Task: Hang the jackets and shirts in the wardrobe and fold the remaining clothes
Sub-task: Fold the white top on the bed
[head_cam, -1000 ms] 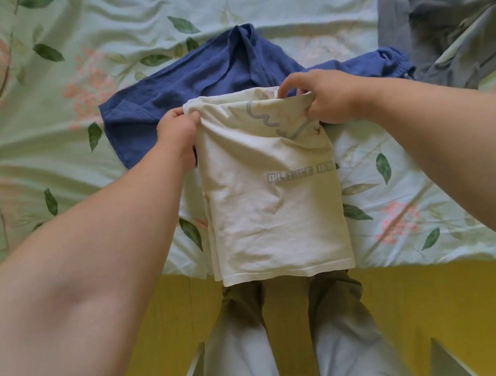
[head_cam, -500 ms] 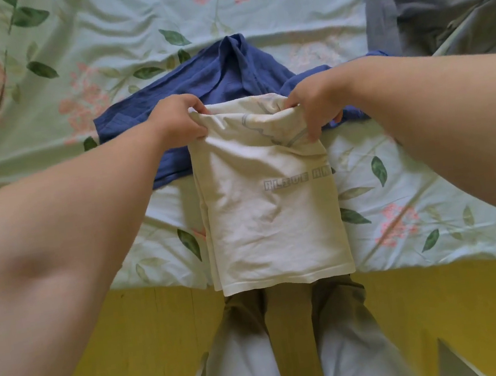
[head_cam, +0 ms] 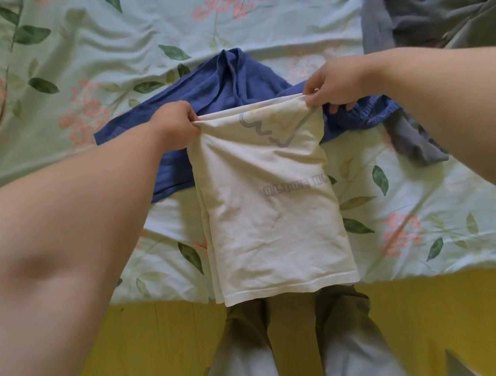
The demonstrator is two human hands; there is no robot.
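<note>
The cream T-shirt [head_cam: 273,216], folded into a long strip, lies on the near part of the bed [head_cam: 436,208], its hem just past the near edge. The left hand [head_cam: 174,124] and right hand [head_cam: 337,84] each pinch a far corner, fingers curled round the cloth. It looks light, soft and limp, likely to sag unless held at both corners. A blue garment [head_cam: 212,87] lies under its far end, and grey clothes [head_cam: 424,0] sit far right.
</note>
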